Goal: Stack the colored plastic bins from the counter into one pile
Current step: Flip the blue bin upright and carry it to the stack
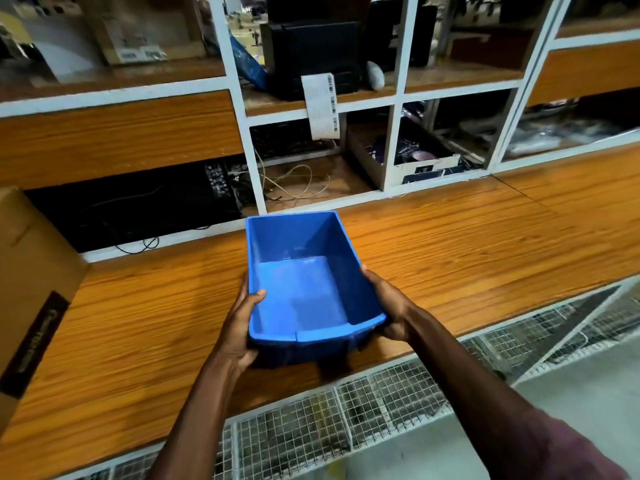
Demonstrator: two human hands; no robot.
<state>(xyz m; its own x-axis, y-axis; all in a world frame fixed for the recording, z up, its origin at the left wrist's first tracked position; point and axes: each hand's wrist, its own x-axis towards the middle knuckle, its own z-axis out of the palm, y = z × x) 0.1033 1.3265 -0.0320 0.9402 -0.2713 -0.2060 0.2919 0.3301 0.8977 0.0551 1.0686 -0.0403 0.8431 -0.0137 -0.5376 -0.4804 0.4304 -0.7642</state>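
Observation:
An empty blue plastic bin [304,285] is held over the wooden counter [467,244], its near end toward me. My left hand [240,323] grips its left wall, thumb hooked over the rim and fingers underneath. My right hand [388,306] grips the right wall near the front corner, fingers wrapped beneath. Whether the bin's base touches the counter is hard to tell. No other colored bin is in view.
A cardboard box [31,289] stands on the counter at the left. Behind the counter, white-framed shelves [242,109] hold a black printer [311,53] with a hanging label strip, cables and boxes. Wire mesh panels [381,400] run below the counter's front edge.

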